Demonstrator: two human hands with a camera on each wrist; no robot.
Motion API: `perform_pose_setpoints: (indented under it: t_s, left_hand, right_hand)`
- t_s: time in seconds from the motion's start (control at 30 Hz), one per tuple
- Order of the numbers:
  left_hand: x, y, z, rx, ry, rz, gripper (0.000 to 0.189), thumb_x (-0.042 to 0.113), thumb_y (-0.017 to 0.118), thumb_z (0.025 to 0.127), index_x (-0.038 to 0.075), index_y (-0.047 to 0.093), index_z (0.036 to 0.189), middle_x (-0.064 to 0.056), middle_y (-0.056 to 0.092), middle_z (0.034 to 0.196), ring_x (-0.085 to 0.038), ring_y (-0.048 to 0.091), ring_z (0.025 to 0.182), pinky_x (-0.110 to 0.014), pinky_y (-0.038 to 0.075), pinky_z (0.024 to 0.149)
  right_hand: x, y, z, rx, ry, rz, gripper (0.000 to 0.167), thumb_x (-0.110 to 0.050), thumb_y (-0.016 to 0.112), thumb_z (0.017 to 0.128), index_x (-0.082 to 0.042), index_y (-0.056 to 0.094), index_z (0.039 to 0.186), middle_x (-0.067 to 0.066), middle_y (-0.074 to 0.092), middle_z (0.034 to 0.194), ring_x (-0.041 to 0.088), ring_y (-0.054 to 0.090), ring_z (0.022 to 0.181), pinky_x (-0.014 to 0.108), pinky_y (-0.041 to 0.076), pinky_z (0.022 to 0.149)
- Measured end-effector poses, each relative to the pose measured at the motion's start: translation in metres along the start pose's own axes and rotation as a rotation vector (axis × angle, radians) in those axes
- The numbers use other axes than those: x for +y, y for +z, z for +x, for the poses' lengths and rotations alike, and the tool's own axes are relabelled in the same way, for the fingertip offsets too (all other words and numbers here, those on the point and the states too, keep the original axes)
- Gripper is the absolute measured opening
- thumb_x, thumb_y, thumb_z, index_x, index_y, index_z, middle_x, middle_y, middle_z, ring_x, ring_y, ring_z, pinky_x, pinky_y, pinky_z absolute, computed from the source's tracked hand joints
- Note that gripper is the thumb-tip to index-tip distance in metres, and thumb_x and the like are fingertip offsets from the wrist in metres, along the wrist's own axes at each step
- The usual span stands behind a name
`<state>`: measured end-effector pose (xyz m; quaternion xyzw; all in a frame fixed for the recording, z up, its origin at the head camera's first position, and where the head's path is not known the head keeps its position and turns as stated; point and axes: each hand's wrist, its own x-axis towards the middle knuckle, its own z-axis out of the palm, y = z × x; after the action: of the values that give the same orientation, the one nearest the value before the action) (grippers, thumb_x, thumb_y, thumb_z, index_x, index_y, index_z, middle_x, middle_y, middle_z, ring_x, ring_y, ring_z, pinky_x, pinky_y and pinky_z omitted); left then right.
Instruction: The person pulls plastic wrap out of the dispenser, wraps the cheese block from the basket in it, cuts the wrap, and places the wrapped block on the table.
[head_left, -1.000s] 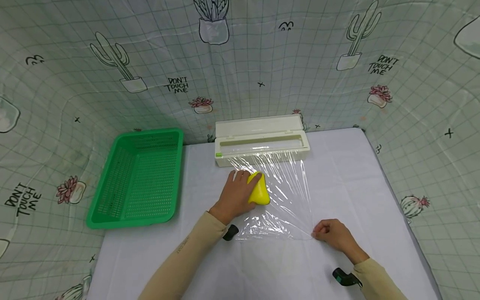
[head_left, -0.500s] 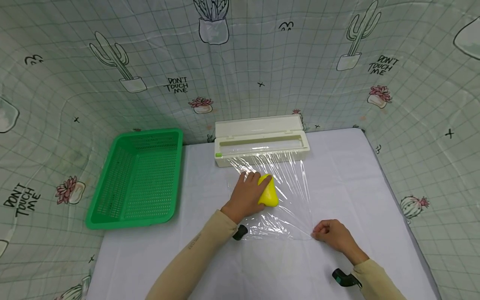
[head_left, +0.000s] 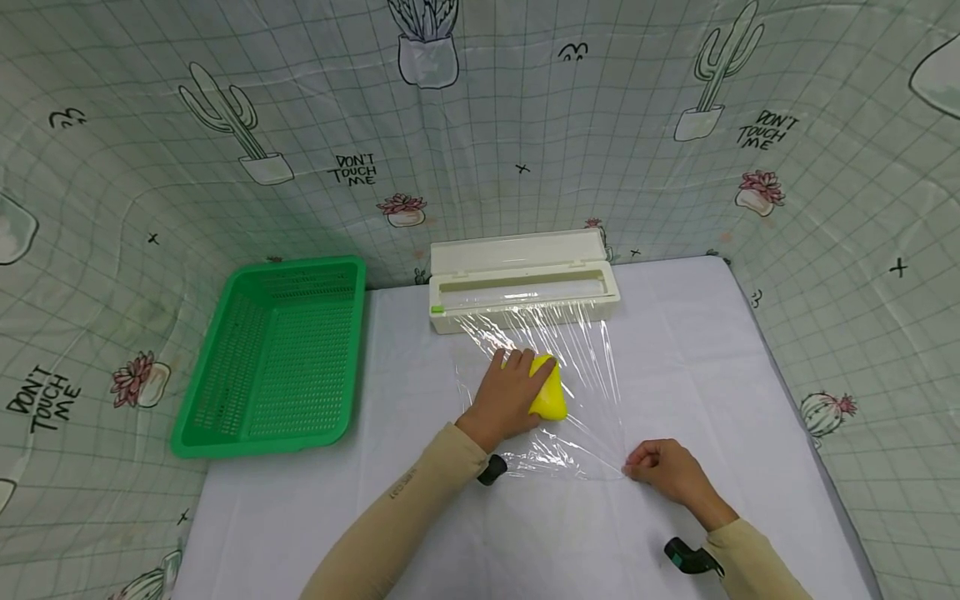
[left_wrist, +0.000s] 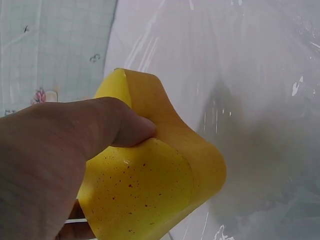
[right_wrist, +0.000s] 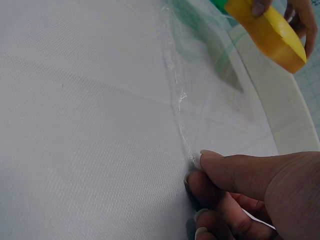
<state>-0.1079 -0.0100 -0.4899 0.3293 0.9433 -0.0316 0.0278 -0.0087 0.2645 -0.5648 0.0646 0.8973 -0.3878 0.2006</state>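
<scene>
My left hand grips a thick yellow block with rounded corners and a pinched-in waist. In the left wrist view, brown specks dot one face of the block, and the thumb presses into its waist. The right wrist view has it raised over the clear film. A sheet of cling film runs from the white dispenser toward me, under the left hand. My right hand pinches the film's near right corner between thumb and forefinger; in the right wrist view the film's edge leads to those fingertips.
The dispenser's lid stands raised at the back. To the left is a green plastic basket. A patterned cloth walls in the white-covered table behind and at the sides. Black wrist devices sit at both sleeves.
My left hand has moved right and slightly nearer to me with the yellow block, now over the middle of the film. My right hand stays at the film's corner.
</scene>
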Motion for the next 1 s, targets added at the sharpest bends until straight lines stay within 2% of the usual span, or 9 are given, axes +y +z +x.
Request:
perform_pose_setpoints:
  t_s: [0.1, 0.47, 1.0]
  left_hand:
    - [0.003, 0.001, 0.000, 0.013, 0.013, 0.025, 0.083, 0.052, 0.084, 0.086, 0.022, 0.049, 0.156, -0.008, 0.060, 0.138, -0.027, 0.056, 0.129, -0.046, 0.041, 0.117]
    - [0.009, 0.007, -0.001, -0.016, 0.016, 0.049, 0.086, 0.054, 0.084, 0.085, 0.024, 0.048, 0.157, -0.007, 0.058, 0.144, -0.024, 0.053, 0.135, -0.046, 0.039, 0.121]
    - [0.016, 0.018, -0.004, -0.015, 0.025, 0.052, 0.082, 0.054, 0.083, 0.085, 0.024, 0.051, 0.155, -0.005, 0.059, 0.139, -0.022, 0.055, 0.132, -0.044, 0.038, 0.120]
  right_hand:
    - [0.000, 0.000, 0.000, 0.002, -0.001, -0.002, 0.010, -0.007, 0.080, 0.090, -0.005, 0.073, 0.083, -0.002, 0.064, 0.068, 0.016, 0.053, 0.068, 0.027, 0.039, 0.060]
    - [-0.002, 0.000, -0.001, 0.001, -0.001, -0.003, 0.009, -0.007, 0.080, 0.090, -0.005, 0.073, 0.084, -0.002, 0.064, 0.068, 0.016, 0.053, 0.068, 0.027, 0.039, 0.060]
    - [0.002, 0.001, 0.000, 0.003, -0.010, -0.011, 0.008, -0.007, 0.080, 0.090, -0.005, 0.074, 0.084, -0.002, 0.062, 0.068, 0.016, 0.053, 0.068, 0.026, 0.041, 0.059]
